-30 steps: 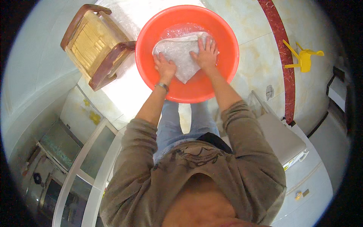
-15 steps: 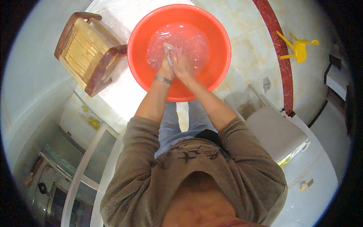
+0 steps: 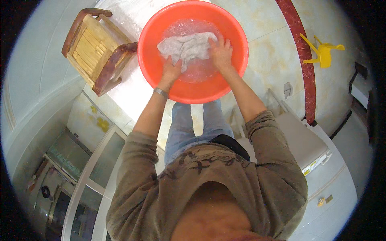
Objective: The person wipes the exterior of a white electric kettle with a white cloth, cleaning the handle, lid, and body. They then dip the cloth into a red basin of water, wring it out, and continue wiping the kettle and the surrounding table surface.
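A wet white cloth (image 3: 186, 45) is spread out over soapy water inside a large orange-red basin (image 3: 148, 60). My left hand (image 3: 172, 70) grips the lower left edge of the cloth, with a metal watch band on the wrist. At the cloth's right end, my right hand (image 3: 220, 53) pinches its edge with the thumb side while the other fingers fan outward. Both forearms reach over the basin's near rim. The fingertips under the cloth are partly hidden.
A wooden chair (image 3: 96, 48) stands close to the basin's left side. To the right are a small yellow stool (image 3: 323, 53) and a dark red floor strip (image 3: 307, 76). A grey-topped cabinet or bin (image 3: 301, 140) stands near my right elbow, and a white-framed glass door (image 3: 86, 182) is at lower left.
My hands have moved apart, the right one rightward and upward, the left slightly left. The cloth, bunched between them before, is now spread out between the hands.
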A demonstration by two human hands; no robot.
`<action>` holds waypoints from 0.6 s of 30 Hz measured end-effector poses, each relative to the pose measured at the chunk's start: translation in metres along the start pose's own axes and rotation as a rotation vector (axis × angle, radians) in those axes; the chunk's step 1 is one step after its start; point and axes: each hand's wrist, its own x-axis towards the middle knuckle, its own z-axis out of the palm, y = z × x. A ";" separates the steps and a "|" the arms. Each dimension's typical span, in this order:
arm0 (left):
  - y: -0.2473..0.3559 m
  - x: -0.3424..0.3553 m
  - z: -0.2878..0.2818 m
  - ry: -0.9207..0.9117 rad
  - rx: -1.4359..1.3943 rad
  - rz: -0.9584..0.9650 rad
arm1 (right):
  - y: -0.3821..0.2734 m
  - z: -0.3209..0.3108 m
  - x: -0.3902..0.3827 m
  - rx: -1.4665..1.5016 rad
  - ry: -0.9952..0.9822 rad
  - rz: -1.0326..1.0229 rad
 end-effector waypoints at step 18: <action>-0.049 0.056 0.068 -0.613 -1.755 -0.090 | -0.115 -0.015 -0.042 0.948 -0.022 0.141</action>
